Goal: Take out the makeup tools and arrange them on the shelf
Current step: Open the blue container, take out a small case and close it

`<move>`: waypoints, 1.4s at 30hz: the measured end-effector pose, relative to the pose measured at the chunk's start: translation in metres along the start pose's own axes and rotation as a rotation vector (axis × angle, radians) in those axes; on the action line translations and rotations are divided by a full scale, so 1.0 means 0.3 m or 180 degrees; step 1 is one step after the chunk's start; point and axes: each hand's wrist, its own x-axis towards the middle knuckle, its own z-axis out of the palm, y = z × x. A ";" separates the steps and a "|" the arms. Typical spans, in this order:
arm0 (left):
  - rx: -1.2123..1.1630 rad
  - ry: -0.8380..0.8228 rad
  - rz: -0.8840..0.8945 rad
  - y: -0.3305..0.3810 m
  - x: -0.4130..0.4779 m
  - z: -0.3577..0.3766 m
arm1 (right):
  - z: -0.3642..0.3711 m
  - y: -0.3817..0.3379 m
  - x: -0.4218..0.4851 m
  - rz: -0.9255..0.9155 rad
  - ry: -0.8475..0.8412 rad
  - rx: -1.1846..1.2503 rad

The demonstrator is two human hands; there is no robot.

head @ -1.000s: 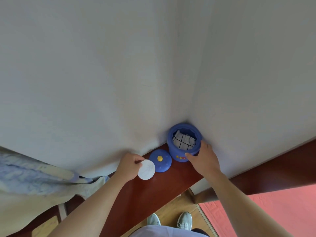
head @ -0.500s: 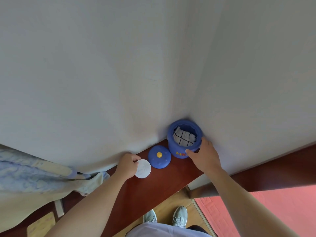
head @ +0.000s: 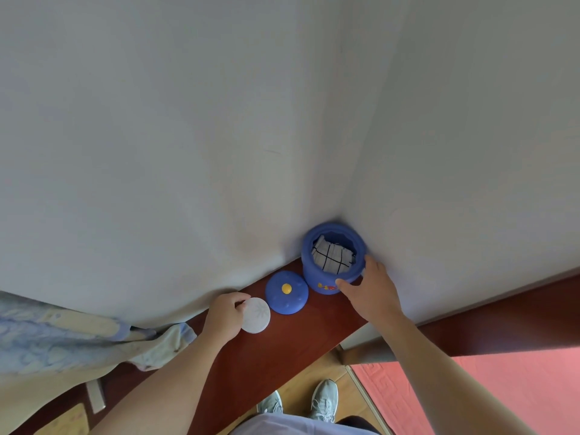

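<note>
**Pad's at the shelf, more left in the jar**

Biggest thing here is just two plain walls (head: 188, 136) meeting in a corner. A dark red wooden shelf (head: 282, 350) runs along the bottom of them. Off to the left a pale blue blanket (head: 62, 334) is draped over the shelf end.

Tucked right into the corner is the blue jar (head: 314, 274), upright and open. The right hand (head: 370, 293) grips it, thumb on the front and fingers round the far side. Inside sits a checked cloth bundle (head: 331, 259), sticking up near the rim. It looks soft and light, so I'd pinch it from the top and lift straight up while the other hand keeps the jar from tipping.

The blue lid (head: 286, 301) lies on the shelf just beside the jar, with its yellow knob (head: 286, 288) facing up.

Next to that is the white round pad (head: 256, 315), and the left hand (head: 224, 317) has its fingers curled, pinching the pad's left edge. Honestly can't tell if it's flat on the wood or a hair above it. It's thin, floppy and weighs nothing, so an edge pinch is plenty. The main risk is nudging it off the front edge.
</note>
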 end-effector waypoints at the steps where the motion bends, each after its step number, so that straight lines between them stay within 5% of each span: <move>1: -0.0002 0.0005 0.0012 -0.003 0.001 0.002 | 0.000 -0.001 -0.001 -0.0008 0.0012 0.0006; 12: -0.0024 0.0048 -0.0068 0.026 0.002 0.001 | 0.002 -0.008 -0.006 0.0005 0.0064 0.0156; 18: 0.0228 -0.0147 0.0531 0.178 0.024 0.050 | 0.009 -0.006 -0.005 0.0055 0.0067 0.0219; 28: 0.0765 -0.0444 0.0775 0.263 0.087 0.126 | 0.005 -0.001 -0.004 0.0043 0.0062 0.0126; 42: 0.0808 0.0150 0.0566 0.349 0.058 0.078 | 0.006 0.009 0.000 0.0000 0.0070 0.0137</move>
